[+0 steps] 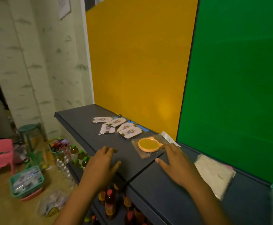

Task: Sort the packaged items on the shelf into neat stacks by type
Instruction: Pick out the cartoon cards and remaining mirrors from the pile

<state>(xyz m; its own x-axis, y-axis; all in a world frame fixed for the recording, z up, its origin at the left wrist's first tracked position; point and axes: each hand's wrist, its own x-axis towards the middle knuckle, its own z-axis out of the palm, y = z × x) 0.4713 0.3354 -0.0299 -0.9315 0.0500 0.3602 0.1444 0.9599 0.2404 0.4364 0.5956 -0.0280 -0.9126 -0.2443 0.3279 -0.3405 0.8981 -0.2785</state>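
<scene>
Several white card packets with purple prints (116, 125) lie scattered at the back left of the dark grey shelf (77, 116). A clear bag with a round orange mirror (148, 145) lies in the middle, near the back wall. A white packet in clear wrap (213, 174) lies to the right. My left hand (102, 164) hovers over the shelf's front part, fingers straight, holding nothing. My right hand (175, 163) is spread, its fingertips at the right edge of the mirror bag.
Yellow (137, 62) and green (238, 78) panels back the shelf. Bottles (109, 203) stand on lower shelves and on the floor. A teal basket of packets (27, 181), a pink chair (1, 153) and a green stool (29, 132) are on the floor at left.
</scene>
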